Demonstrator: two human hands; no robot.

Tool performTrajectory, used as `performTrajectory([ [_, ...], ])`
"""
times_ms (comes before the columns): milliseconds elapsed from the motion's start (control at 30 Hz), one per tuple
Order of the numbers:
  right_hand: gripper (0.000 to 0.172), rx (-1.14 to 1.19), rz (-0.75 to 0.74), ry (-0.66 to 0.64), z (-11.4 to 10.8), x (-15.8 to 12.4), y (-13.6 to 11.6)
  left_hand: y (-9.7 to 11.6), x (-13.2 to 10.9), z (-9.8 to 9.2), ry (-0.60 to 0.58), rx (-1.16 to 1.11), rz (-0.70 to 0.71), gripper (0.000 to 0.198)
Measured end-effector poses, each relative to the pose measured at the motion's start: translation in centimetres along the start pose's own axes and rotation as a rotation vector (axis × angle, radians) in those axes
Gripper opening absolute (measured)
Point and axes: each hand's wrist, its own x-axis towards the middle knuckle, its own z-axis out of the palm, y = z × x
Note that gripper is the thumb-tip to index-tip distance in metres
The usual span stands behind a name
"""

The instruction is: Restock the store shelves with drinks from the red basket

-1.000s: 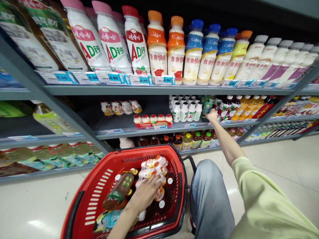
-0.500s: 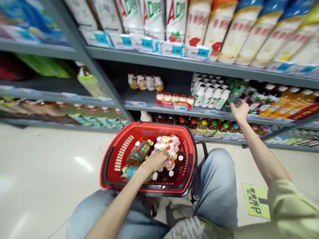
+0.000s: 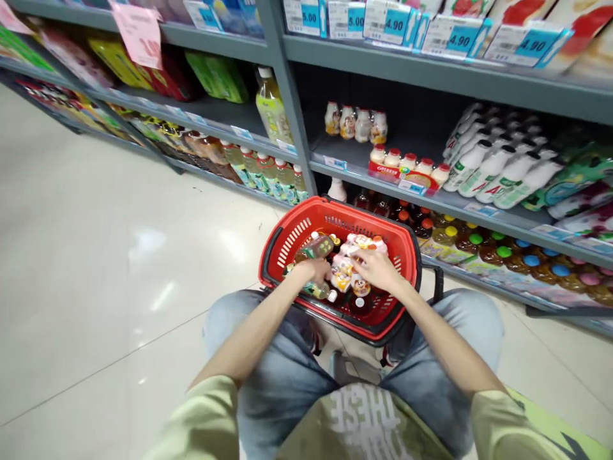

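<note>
A red shopping basket (image 3: 292, 239) stands on the floor between my knees, holding a tea bottle (image 3: 316, 246), a pack of small yogurt bottles (image 3: 345, 262) and other drinks. Both hands are inside it. My left hand (image 3: 313, 271) rests on the bottles at the basket's left, fingers curled over them. My right hand (image 3: 378, 268) lies on the pack of small bottles, fingers bent around it.
Grey shelves (image 3: 421, 70) with drinks run along the right and back: small white bottles (image 3: 483, 172), a red-trayed yogurt pack (image 3: 407, 169), coloured-cap bottles (image 3: 479, 246) on the lowest shelf. Pale tiled floor (image 3: 96, 255) lies to the left.
My right hand has left the shelf and come down into the basket onto the small bottles. The view has tilted down and swung left.
</note>
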Motion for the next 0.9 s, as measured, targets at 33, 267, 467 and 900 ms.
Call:
performTrajectory([
  [33, 0.026, -0.071, -0.083, -0.087, 1.4, -0.2, -0.3, 0.5, -0.2, 1.0, -0.048, 0.009, 0.009, 0.047],
  [267, 0.023, -0.258, -0.317, -0.346, 5.3, -2.0, -0.2, 0.8, -0.7, 3.7, -0.134, 0.090, -0.030, 0.065],
  [467, 0.019, -0.270, -0.262, -0.404, 4.6, -1.3, 0.0, 1.7, 0.8, 1.1, -0.162, 0.140, 0.029, 0.042],
  [900, 0.109, 0.430, 0.069, -0.092, 6.0, -1.5, -1.3, 0.2, -6.7, -7.5, 0.292, -0.506, 0.524, 0.031],
])
